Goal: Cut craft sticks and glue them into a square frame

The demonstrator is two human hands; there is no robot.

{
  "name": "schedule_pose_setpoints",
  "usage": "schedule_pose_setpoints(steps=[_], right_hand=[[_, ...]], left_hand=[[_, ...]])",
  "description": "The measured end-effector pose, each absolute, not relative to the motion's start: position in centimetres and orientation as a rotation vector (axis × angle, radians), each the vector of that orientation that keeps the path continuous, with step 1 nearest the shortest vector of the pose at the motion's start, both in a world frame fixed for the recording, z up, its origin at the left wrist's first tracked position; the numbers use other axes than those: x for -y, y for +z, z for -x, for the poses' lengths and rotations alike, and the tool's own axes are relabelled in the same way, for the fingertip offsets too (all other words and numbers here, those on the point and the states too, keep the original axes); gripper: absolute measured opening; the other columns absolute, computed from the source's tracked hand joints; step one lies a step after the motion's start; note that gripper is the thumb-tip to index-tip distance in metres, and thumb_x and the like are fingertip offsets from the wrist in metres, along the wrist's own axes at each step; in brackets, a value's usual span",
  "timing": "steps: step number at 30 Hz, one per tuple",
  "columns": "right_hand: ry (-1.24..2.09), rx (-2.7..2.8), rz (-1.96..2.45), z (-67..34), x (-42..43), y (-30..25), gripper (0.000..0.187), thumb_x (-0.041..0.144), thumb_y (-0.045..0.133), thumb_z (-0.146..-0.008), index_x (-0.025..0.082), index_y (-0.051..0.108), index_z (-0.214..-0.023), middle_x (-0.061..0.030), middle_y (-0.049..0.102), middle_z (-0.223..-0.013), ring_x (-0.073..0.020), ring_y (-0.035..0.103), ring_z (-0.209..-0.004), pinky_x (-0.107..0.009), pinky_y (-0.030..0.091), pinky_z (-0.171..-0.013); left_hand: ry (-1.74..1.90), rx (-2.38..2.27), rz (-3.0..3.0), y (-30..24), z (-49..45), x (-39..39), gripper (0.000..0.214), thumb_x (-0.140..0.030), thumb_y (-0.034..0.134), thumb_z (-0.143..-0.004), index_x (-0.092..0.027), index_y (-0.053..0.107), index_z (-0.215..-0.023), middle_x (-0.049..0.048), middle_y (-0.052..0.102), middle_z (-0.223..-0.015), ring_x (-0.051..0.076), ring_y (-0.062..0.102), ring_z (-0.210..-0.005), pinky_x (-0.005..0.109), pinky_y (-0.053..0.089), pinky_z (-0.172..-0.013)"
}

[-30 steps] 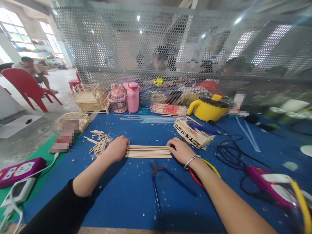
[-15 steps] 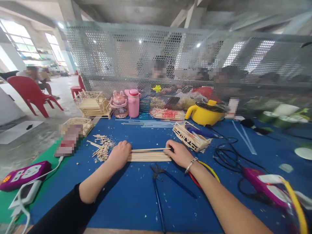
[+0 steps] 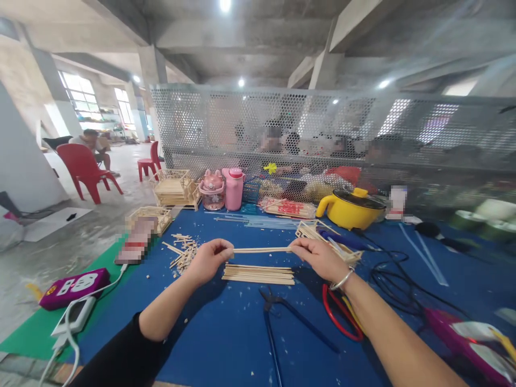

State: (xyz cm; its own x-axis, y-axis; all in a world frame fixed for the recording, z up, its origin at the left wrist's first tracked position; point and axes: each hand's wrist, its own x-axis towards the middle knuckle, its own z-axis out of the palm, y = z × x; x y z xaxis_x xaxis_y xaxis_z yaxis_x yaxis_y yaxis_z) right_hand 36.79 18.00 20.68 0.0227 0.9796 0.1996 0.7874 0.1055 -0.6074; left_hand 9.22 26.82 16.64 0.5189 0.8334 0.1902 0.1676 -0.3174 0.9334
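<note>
I hold one thin wooden stick [image 3: 262,250] level above the blue table [image 3: 226,328]. My left hand [image 3: 210,259] pinches its left end and my right hand [image 3: 318,256] pinches its right end. A row of similar wooden sticks [image 3: 258,273] lies flat on the table just below. Dark pliers [image 3: 271,302] lie in front of the row, nearer to me.
Cut stick scraps [image 3: 183,250] lie to the left. A stick-built frame [image 3: 322,236] sits behind my right hand, a yellow pot [image 3: 351,208] and pink bottles [image 3: 234,188] farther back. Black cables [image 3: 397,285], red-handled cutters [image 3: 341,317] and a purple power strip [image 3: 74,287] flank me. A mesh screen [image 3: 322,134] backs the table.
Both hands left the row of sticks on the table and lifted a single stick up from it, holding it by its ends. The camera view tilted upward.
</note>
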Motion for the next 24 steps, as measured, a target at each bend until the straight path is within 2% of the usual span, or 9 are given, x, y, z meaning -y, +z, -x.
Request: schedule_pose_setpoints(steps=[3, 6, 12, 17, 18, 21, 24], right_hand=[[0.593, 1.723, 1.659, -37.2, -17.2, 21.0, 0.03, 0.045, 0.046, -0.081, 0.019, 0.059, -0.074, 0.0038, 0.047, -0.054, -0.0108, 0.042, -0.05, -0.023, 0.035, -0.05], [0.617, 1.683, 1.629, -37.2, -16.3, 20.5, 0.03, 0.045, 0.048, -0.08, 0.018, 0.059, -0.074, 0.0035, 0.046, -0.054, -0.0109, 0.042, -0.051, -0.023, 0.035, -0.05], [0.319, 1.715, 1.678, -37.1, -15.4, 20.2, 0.029, 0.043, 0.048, -0.081, 0.018, 0.062, -0.076, 0.0006, 0.055, -0.059, -0.0124, 0.048, -0.054, -0.024, 0.039, -0.054], [0.214, 1.703, 1.647, -37.0, -15.3, 20.1, 0.028, 0.041, 0.048, -0.081, 0.018, 0.063, -0.078, 0.0002, 0.058, -0.061, -0.0125, 0.05, -0.054, -0.024, 0.04, -0.054], [0.221, 1.703, 1.638, -37.0, -15.4, 20.0, 0.028, 0.041, 0.049, -0.081, 0.018, 0.064, -0.078, 0.0002, 0.058, -0.061, -0.0125, 0.051, -0.055, -0.024, 0.04, -0.054], [0.282, 1.666, 1.619, -37.1, -15.5, 19.8, 0.025, 0.039, 0.051, -0.08, 0.018, 0.064, -0.078, 0.0005, 0.058, -0.061, -0.0121, 0.051, -0.055, -0.024, 0.04, -0.054], [0.398, 1.553, 1.571, -36.7, -15.5, 19.6, 0.023, 0.039, 0.057, -0.076, 0.017, 0.063, -0.079, 0.0011, 0.057, -0.06, -0.0108, 0.049, -0.052, -0.024, 0.04, -0.051]], left_hand=[[0.865, -0.641, -1.325, 16.8, -9.4, -26.4, 0.036, -0.047, 0.065, -0.069, -0.015, 0.058, -0.085, 0.0011, 0.058, -0.075, 0.011, 0.054, -0.066, 0.03, 0.045, -0.074], [0.849, -0.598, -1.304, 16.5, -9.7, -25.9, 0.045, -0.051, 0.069, -0.064, -0.013, 0.063, -0.089, 0.001, 0.057, -0.072, 0.01, 0.051, -0.065, 0.029, 0.044, -0.075], [0.775, -0.671, -1.719, 15.9, -10.2, -25.4, 0.042, -0.052, 0.056, -0.074, -0.011, 0.065, -0.069, -0.0025, 0.048, -0.058, 0.008, 0.038, -0.057, 0.024, 0.035, -0.062], [0.759, -0.748, -1.579, 16.7, -10.1, -24.6, 0.047, -0.048, 0.062, -0.068, -0.009, 0.065, -0.094, 0.0007, 0.055, -0.069, 0.01, 0.044, -0.062, 0.024, 0.036, -0.065], [0.751, -0.745, -1.533, 16.9, -10.1, -24.5, 0.047, -0.047, 0.063, -0.067, -0.009, 0.065, -0.094, 0.0004, 0.055, -0.068, 0.009, 0.043, -0.061, 0.024, 0.036, -0.063], [0.717, -0.714, -1.54, 17.3, -10.1, -24.2, 0.037, -0.048, 0.063, -0.067, -0.011, 0.063, -0.072, -0.0034, 0.046, -0.058, 0.007, 0.034, -0.052, 0.022, 0.03, -0.054], [0.693, -0.701, -1.597, 17.1, -10.3, -24.2, 0.042, -0.05, 0.064, -0.067, -0.013, 0.052, -0.052, -0.0056, 0.037, -0.051, 0.005, 0.027, -0.049, 0.021, 0.025, -0.049]])
